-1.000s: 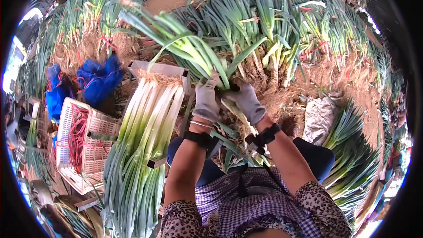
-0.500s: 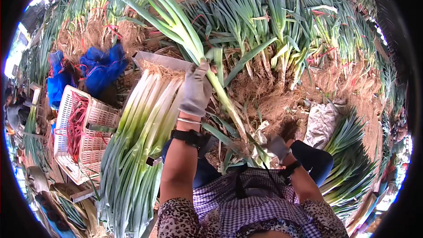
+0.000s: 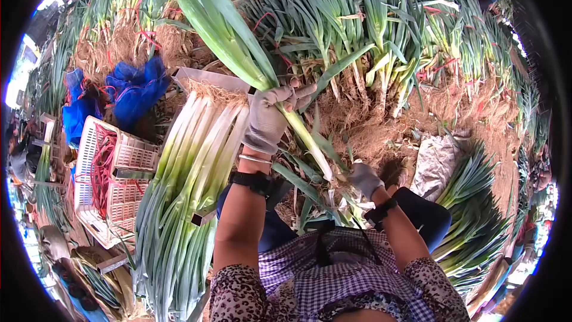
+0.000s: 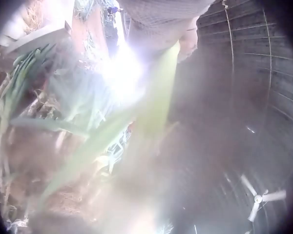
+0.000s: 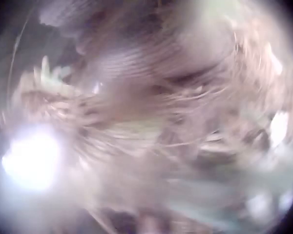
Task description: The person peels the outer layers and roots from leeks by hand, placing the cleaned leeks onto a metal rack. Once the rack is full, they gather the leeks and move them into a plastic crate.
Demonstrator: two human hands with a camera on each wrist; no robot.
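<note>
My gloved left hand (image 3: 269,116) grips a large green onion (image 3: 307,142) around the middle of its stalk. Its broad leaves rise to the upper left and its pale root end slants down to the right. In the left wrist view, a blurred green leaf (image 4: 158,92) hangs below the glove. My gloved right hand (image 3: 366,180) is beside the root end, fingers curled on a limp peeled leaf (image 3: 329,150) that trails along the stalk. The right wrist view is blurred, with knit glove fingers (image 5: 127,68) against stringy roots (image 5: 112,139).
Trimmed green onions (image 3: 199,161) lie in a metal-ended rack to the left. Beyond it stand a white plastic crate (image 3: 134,161) with red ties and blue bags (image 3: 137,92). Rooted bunches (image 3: 351,36) line the back. A pale sack (image 3: 438,164) and more onions (image 3: 476,214) lie right.
My right hand has left the left hand's side and come down to the root end, peeling a leaf along the stalk. The left hand has shifted slightly left, still holding the green onion.
</note>
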